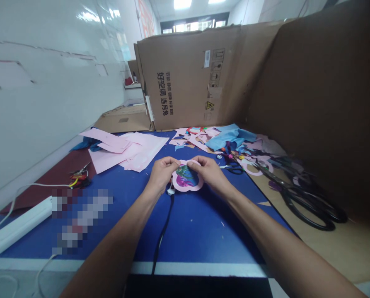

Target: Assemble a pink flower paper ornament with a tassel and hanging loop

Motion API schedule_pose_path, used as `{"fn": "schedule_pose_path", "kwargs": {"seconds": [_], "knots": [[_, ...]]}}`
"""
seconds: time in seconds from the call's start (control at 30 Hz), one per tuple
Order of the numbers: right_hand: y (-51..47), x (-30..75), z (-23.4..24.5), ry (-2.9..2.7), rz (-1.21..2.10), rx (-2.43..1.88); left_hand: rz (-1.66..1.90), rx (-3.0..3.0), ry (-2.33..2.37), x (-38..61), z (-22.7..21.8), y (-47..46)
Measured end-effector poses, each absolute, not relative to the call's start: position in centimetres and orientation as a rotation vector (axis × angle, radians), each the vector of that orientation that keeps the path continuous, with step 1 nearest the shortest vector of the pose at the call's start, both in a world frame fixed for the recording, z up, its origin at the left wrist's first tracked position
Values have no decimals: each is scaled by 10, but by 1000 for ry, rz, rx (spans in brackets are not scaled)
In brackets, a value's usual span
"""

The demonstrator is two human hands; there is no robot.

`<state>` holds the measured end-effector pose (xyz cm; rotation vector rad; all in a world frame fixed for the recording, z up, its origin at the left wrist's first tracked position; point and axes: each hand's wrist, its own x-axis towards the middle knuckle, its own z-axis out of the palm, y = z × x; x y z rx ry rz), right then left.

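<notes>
A pink scalloped paper cutout (188,181) with a blue, green and purple middle is held up over the blue table. My left hand (162,174) pinches its upper left edge between thumb and fingers. On the opposite side, my right hand (212,174) grips the upper right edge the same way, thumb on the front. The fingers behind the cutout are hidden. Just below my left hand is a white piece (171,191) at the end of a black cord (163,231). Small dark-handled scissors (235,169) lie to the right of my right hand.
Pink sheets (135,151) lie at the left back. Pink and blue scraps (231,138) are heaped at the right back. Large black-handled scissors (309,213) rest at right. A white power strip (20,227) lies at left. Tall cardboard (191,82) walls the back and right.
</notes>
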<state>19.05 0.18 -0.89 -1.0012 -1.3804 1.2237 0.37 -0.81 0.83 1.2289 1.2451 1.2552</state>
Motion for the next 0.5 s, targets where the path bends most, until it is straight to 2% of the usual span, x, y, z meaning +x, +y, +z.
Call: {"fn": "schedule_pose_path", "kwargs": {"seconds": [0.5], "knots": [[0, 189, -6, -1381, 1218, -996, 1270, 1237, 1205, 5, 9, -9]]}}
